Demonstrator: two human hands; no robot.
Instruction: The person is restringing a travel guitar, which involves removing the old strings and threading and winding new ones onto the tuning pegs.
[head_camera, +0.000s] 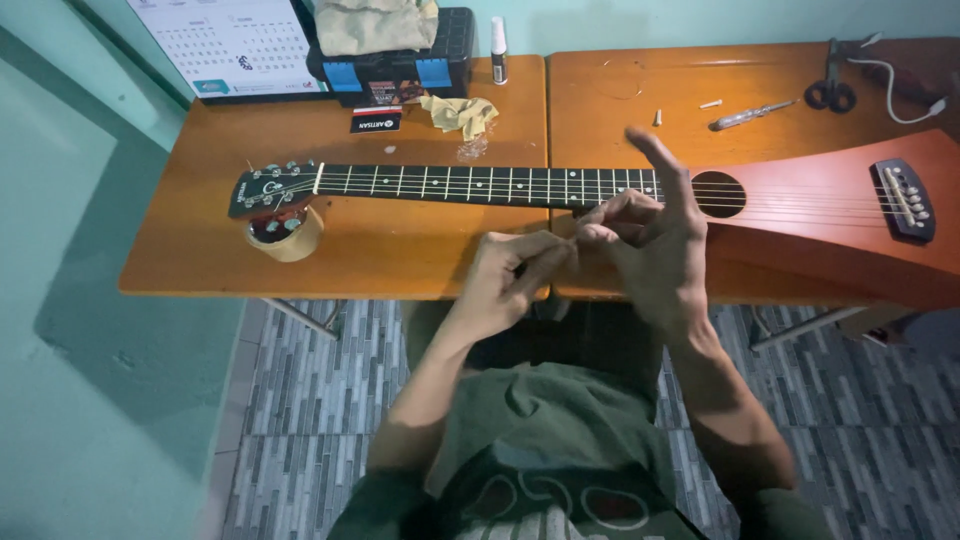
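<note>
A small reddish-orange travel guitar (830, 215) lies flat across two wooden tables (380, 250), its dark headstock (268, 189) resting on a roll of tape (290, 235) at the left. My left hand (510, 275) and my right hand (650, 245) meet just in front of the neck, near the sound hole (718, 194). Their fingertips pinch together at one spot, apparently on something very thin that I cannot make out. My right index finger points up.
At the back stand a black and blue toolbox (395, 60) with a cloth on it, a calendar (230, 45), a small bottle (498, 50) and a crumpled rag (460, 113). Scissors (832, 85), a screwdriver (750, 115), a cable and small pegs lie at the right rear.
</note>
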